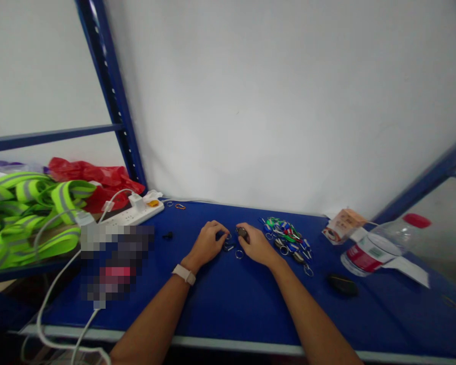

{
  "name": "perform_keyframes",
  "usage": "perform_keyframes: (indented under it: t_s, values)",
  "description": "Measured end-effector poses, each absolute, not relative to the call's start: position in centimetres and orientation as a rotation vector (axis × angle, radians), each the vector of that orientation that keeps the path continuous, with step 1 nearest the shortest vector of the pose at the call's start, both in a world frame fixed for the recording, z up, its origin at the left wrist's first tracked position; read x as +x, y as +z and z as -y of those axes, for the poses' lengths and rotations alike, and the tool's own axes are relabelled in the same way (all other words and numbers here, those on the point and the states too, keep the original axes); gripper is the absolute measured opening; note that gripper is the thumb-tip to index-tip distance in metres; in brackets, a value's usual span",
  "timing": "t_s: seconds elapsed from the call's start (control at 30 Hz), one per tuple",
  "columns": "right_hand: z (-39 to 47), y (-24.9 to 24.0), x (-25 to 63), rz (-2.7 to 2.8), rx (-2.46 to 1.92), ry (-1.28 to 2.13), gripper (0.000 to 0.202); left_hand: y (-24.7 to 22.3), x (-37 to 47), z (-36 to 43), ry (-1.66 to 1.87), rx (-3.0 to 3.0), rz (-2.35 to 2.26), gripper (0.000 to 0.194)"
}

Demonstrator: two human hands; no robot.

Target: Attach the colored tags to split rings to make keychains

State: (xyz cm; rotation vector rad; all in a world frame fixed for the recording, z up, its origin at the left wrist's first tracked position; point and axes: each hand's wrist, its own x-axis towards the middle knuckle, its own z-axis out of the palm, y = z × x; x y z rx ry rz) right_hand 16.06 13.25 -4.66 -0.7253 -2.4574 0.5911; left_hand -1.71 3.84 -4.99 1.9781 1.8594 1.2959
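Observation:
Above the blue tabletop, my left hand has thumb and forefinger pinched together at a small metal key ring. My right hand is closed around a small dark oval piece, which looks like a keychain fob; its exact kind is unclear. Between the hands, a small dark-blue and silver piece lies by the left fingertips. A loose key ring rests just below the right fingers. Right of that hand is a pile of blue, green, red and black keychains with rings.
At left are a white power strip with cables, neon-yellow reflective straps and a red bag. An orange carabiner lies at the back. Right stand a small box, a plastic bottle and a dark object.

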Motion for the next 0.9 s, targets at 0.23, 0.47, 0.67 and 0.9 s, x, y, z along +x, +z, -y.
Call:
perform_keyframes:
  t_s: [0.23,0.47,0.67,0.9]
  values:
    - [-13.30,-5.02,16.16,2.445,-0.727,0.580,0.053,-5.30,-1.81,-3.96,1.283,1.958,-1.888,0.018]
    - [-13.78,-5.45,16.07,2.459,-0.731,0.542,0.041,-5.40,-1.72,-4.00,1.273,1.967,-1.892,0.019]
    - [-13.59,-5.13,15.89,2.456,-0.699,0.522,0.033,-5.43,-1.60,-3.84,1.174,2.019,-1.952,0.019]
    - [-13.45,-5.10,15.74,2.486,-0.663,0.477,0.033,-5.20,-1.64,-3.69,1.074,1.980,-2.144,0.018]
